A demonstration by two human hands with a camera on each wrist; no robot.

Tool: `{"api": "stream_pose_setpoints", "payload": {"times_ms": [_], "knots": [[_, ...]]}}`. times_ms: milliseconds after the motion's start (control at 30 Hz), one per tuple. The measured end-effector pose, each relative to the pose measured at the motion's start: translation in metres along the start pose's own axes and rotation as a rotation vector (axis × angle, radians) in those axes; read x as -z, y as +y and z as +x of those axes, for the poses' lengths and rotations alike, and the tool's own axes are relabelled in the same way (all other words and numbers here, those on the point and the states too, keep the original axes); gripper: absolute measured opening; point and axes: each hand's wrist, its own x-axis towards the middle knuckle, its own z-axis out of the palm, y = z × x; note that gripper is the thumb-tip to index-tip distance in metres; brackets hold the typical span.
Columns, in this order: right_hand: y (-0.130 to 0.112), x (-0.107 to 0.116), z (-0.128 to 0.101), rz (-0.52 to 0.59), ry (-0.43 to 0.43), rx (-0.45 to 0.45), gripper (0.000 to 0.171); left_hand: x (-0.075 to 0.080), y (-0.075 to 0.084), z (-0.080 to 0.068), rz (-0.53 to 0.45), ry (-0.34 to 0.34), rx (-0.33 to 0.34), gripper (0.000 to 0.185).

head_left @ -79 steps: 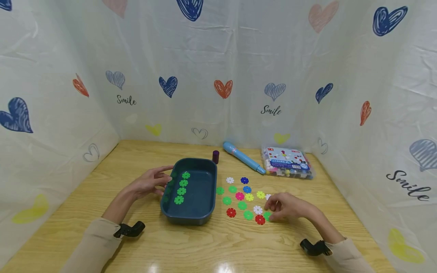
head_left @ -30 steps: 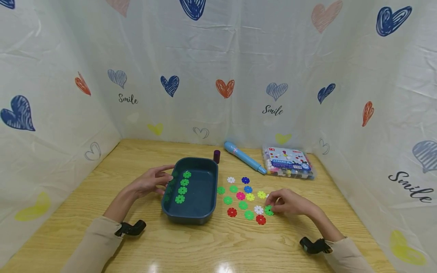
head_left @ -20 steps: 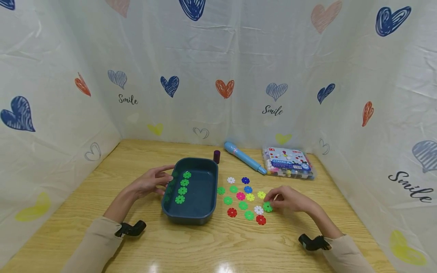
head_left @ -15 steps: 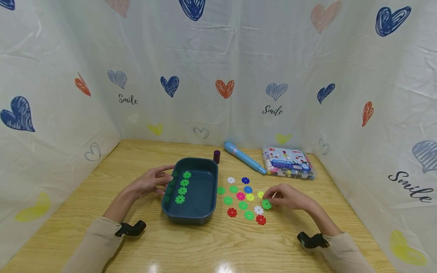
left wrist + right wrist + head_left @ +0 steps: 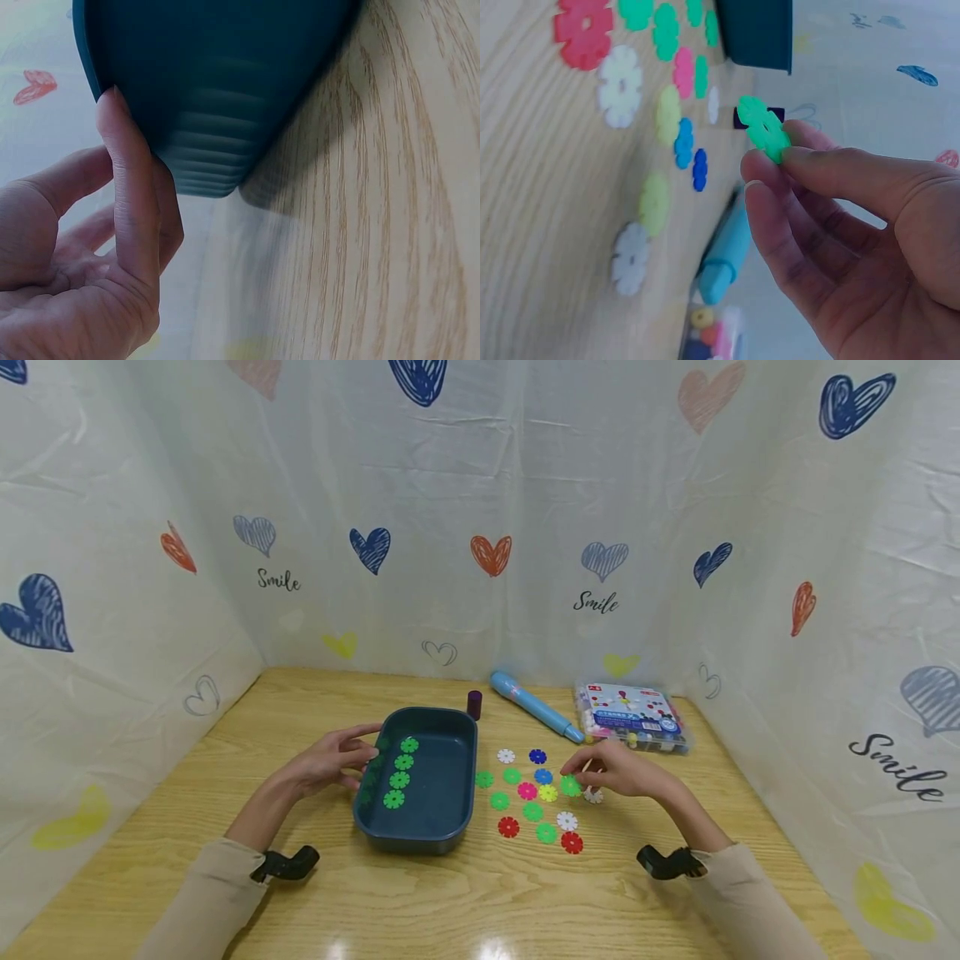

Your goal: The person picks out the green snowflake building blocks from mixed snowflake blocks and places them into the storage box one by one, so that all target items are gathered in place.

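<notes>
My right hand pinches a green flower-shaped disc between thumb and forefinger, lifted just above the loose discs. The right wrist view shows the same green disc at my right hand's fingertips. Several coloured discs lie on the wooden table right of a dark teal tray. Several green discs sit in a column inside the tray's left side. My left hand rests with straight fingers against the tray's left outer wall.
A blue marker and a small purple cap lie behind the tray. A clear plastic box of beads stands at the back right. A white disc lies under my right hand. Heart-printed curtains close in the table on three sides.
My right hand picked the green disc up from the front right of the cluster and carried it left and away from me. The left hand and tray have stayed put.
</notes>
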Motion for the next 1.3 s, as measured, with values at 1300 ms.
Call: {"api": "stream_pose_setpoints", "payload": {"times_ms": [1300], "knots": [[-0.093, -0.026, 0.14, -0.037, -0.186, 0.133, 0.024, 0.0, 0.001, 0.0, -0.002, -0.003, 0.002, 0.069]]}}
